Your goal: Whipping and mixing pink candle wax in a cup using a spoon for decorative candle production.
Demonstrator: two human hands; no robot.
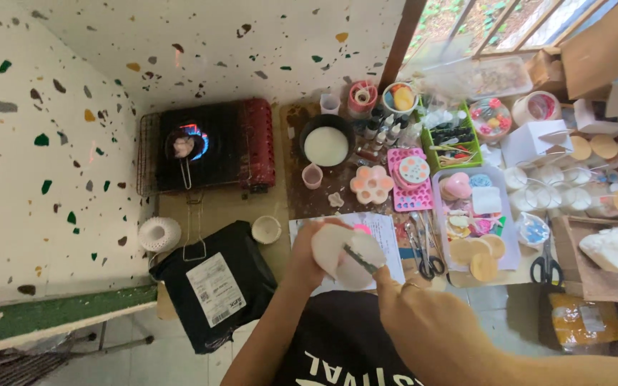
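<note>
My left hand (307, 256) grips a pale, rounded white mould (337, 251) from its left side, holding it above a sheet of paper (384, 232). My right hand (423, 322) comes in from the lower right and pinches a thin metal tool (359, 259) whose tip rests against the mould's face. A small pan (182, 146) sits over the lit blue flame of a black and red portable stove (212, 146) to the upper left.
A black pot of white wax (326, 145), a pink cup (312, 176), a flower-shaped mould (372, 184), pink trays (409, 179), scissors (546, 266), tweezers (423, 246) and several small jars crowd the floor. A black bag (212, 289) lies at lower left.
</note>
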